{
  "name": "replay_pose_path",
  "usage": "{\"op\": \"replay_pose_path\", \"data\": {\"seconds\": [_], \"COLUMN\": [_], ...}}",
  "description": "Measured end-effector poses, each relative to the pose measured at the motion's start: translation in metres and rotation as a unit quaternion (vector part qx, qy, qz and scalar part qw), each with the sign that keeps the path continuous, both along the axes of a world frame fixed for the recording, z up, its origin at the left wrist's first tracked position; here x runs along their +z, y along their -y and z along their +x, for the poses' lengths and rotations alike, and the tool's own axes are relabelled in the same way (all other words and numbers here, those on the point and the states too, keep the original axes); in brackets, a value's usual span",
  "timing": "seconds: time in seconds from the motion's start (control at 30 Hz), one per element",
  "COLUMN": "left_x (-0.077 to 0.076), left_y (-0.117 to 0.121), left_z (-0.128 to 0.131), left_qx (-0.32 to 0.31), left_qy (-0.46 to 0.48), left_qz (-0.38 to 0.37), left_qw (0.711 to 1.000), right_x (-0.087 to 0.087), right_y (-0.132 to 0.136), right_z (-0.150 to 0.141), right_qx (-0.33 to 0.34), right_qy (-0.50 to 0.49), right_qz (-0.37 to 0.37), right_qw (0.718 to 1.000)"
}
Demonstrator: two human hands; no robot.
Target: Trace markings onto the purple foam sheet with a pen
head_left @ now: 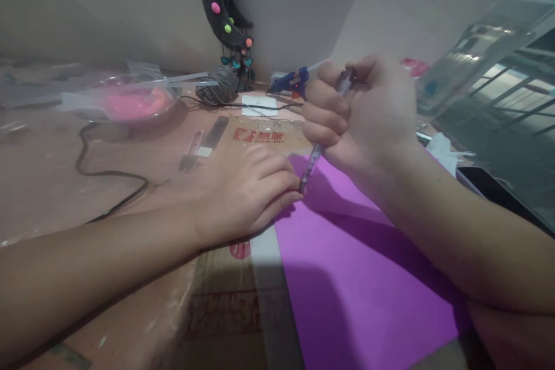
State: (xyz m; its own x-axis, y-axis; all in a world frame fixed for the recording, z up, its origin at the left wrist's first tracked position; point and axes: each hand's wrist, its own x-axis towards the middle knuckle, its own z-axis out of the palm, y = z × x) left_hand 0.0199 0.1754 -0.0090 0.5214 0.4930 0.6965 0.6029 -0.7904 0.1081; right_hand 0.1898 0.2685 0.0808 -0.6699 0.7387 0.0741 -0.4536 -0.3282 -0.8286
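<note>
My right hand (359,110) is wrapped in a fist around a slim pen (315,156) with a see-through, dark-patterned barrel. The pen slants down to the left, its tip end over the edge of a purple sheet of paper (347,277). My left hand (255,188) comes in from the left, with its thumb and forefinger closed at the pen's lower end. The fingertips partly hide the very tip. Beneath the purple sheet lies a flat piece of brown cardboard (234,277) with red print, and a pale strip shows along the sheet's left edge.
Behind the hands are a blue glue gun (288,82), a ball of grey yarn (217,85) and a clear bowl (134,115) with pink contents. A black cable (113,172) winds across the left side. A dark phone-like slab (498,191) lies at right. A black crescent ornament (217,6) hangs behind.
</note>
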Motion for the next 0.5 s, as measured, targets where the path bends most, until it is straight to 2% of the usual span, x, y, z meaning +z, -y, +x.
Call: {"op": "replay_pose_path", "data": {"seconds": [0.37, 0.5], "left_x": [0.0017, 0.0019], "left_y": [0.0006, 0.0008], "left_z": [0.0007, 0.0005], "left_qx": [0.002, 0.005], "left_qy": [-0.004, -0.002], "left_qz": [-0.002, -0.003], "left_qw": [1.000, 1.000], "right_x": [-0.0004, 0.0022], "right_y": [0.0027, 0.0060], "right_z": [-0.0024, -0.0044], "right_qx": [0.008, -0.009], "right_qy": [-0.012, -0.009], "right_qz": [0.002, -0.012], "right_qw": [1.000, 1.000]}}
